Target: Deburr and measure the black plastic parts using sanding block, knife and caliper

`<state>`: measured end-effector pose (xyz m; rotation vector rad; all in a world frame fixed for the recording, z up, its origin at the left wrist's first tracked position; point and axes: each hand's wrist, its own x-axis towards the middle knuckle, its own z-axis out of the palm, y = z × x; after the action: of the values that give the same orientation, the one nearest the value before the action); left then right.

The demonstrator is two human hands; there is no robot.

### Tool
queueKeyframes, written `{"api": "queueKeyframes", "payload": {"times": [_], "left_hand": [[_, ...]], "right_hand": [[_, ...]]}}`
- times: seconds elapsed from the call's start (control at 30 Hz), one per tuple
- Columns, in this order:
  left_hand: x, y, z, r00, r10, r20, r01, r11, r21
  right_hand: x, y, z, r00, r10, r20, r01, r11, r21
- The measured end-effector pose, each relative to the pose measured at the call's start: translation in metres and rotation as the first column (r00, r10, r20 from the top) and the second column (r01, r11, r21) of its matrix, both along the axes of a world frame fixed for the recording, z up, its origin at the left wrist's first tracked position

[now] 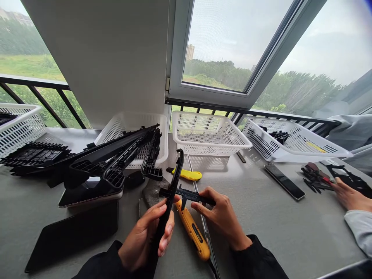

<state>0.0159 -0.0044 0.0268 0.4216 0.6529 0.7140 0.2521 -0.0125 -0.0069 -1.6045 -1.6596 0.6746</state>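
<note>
My left hand (149, 232) is closed around a long black plastic strip (175, 180), which stands tilted upward with a hooked upper end. In my right hand (219, 213) is a black caliper (188, 195), held by its beam end. The caliper's jaws reach the strip just above my left fingers; whether they press on it I cannot tell. Beneath my hands lie an orange-handled tool (192, 230) and a thin metal rod (207, 232). Beyond the strip rests a yellow utility knife (188, 174).
White baskets (212, 149) line the window side. Long black plastic parts (124, 151) lean across the left one. Phones (285, 181) and a dark tablet-like slab (78, 232) lie on the grey table. At right, another person's hand (351, 197) is near black parts and a red-and-black tool (316, 176).
</note>
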Motion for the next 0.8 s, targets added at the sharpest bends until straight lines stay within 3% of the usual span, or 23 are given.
{"api": "queueKeyframes", "payload": {"times": [0.33, 0.6, 0.8], "left_hand": [[0.002, -0.002, 0.001, 0.998, -0.037, 0.047, 0.037, 0.999, 0.008], [0.001, -0.002, -0.001, 0.999, -0.032, 0.036, 0.031, 0.999, 0.019], [0.0, 0.0, 0.003, 0.997, 0.071, -0.018, -0.071, 0.997, 0.007]], "right_hand": [[0.0, 0.0, -0.002, 0.989, 0.005, 0.148, -0.009, 0.999, 0.031], [-0.001, -0.001, -0.001, 0.989, 0.001, 0.15, 0.001, 1.0, -0.015], [0.009, 0.003, -0.003, 0.971, -0.159, 0.178, 0.171, 0.984, -0.056]]}}
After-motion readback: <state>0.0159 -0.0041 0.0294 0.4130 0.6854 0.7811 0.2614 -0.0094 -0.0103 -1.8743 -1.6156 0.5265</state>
